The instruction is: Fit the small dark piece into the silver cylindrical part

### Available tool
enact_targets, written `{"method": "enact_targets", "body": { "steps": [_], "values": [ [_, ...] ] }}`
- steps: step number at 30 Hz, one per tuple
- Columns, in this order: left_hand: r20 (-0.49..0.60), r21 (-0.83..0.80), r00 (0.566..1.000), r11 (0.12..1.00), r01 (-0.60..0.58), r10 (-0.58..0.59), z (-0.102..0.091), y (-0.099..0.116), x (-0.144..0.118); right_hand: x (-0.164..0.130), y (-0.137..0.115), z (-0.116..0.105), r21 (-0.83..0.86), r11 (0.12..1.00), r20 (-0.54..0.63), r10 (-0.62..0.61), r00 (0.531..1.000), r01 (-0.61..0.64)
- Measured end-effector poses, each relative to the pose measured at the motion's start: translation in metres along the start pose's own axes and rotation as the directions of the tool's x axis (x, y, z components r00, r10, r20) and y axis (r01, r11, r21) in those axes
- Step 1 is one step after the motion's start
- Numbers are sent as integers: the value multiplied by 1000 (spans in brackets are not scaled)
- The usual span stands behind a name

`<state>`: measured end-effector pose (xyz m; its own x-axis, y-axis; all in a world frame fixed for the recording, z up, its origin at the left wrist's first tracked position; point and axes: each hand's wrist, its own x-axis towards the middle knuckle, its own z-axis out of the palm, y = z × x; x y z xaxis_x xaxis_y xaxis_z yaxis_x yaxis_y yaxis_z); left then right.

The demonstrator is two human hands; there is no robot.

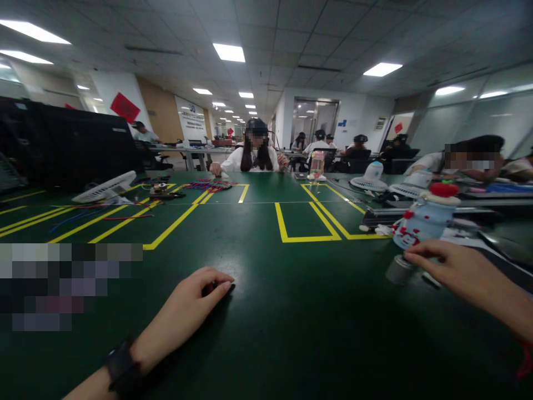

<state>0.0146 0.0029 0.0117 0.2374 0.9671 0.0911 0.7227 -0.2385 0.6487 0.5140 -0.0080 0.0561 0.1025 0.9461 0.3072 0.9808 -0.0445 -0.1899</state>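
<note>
One grey cylinder (398, 270) near the counter's (266, 333) right edge, lying tilted (long axis toward the bottle (420, 222)), right hand (449, 269) fingertips touching it, left hand (195, 303) curled over one small dark object (216, 289), two hands total.

- Across my green table (258, 333), a person in white (253, 158) sits facing me.
- A white fan (104, 189) lies to my left, near red and blue wires (100, 214).
- Yellow tape lines (306, 238) mark boxes on the tabletop.
- Another fan (370, 179) stands far right, beside a pink bottle (317, 164).
</note>
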Motion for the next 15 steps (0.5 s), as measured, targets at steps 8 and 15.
{"method": "enact_targets", "body": {
  "steps": [8,15],
  "values": [
    [14,-21,1000,1000,13,-13,-2,-1,-1,-3,-11,2,58,997,-2,60,998,-60],
    [18,-25,1000,1000,1,0,-3,0,-1,-7,9,15,311,949,83,16,996,-41]
  ]
}}
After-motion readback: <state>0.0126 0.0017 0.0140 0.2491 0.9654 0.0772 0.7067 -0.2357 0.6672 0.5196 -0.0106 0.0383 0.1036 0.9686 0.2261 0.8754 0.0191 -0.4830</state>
